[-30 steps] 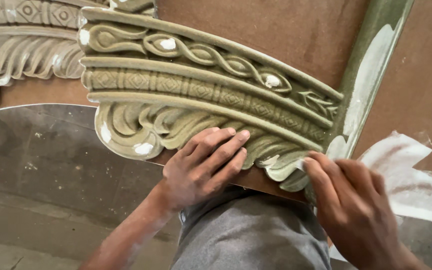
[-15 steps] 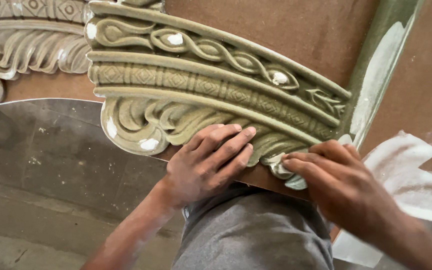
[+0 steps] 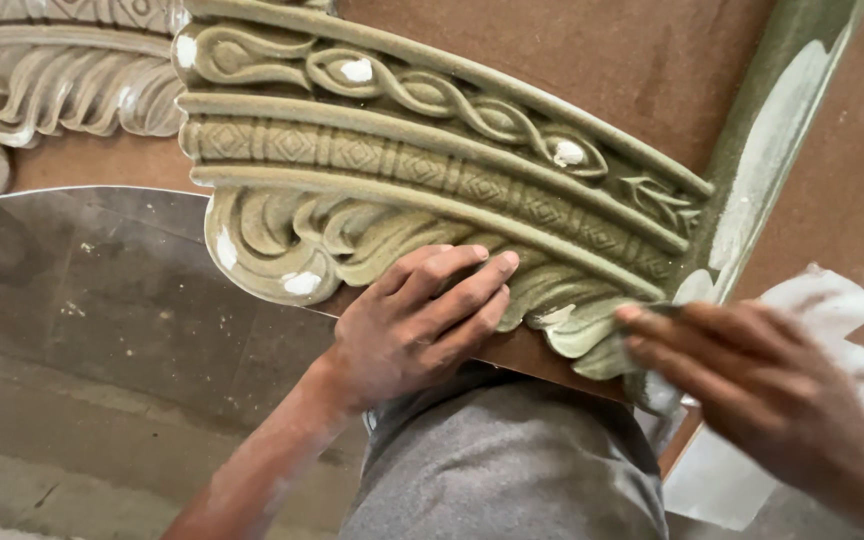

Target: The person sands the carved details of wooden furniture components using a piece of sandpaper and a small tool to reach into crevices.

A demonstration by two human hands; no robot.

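Carved moulding (image 3: 432, 170): right hand (image 3: 752, 390) slid right, blurred.

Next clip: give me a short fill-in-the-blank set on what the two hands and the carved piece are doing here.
1. The left hand lies flat on the carved moulding, which is painted a dull ____ colour.
2. The right hand touches the moulding's lower ____ end.
3. The moulding is fixed on a ____ board.
4. Under the hands, the person's grey ____ shows.

Missing words: green; right; brown; trouser leg
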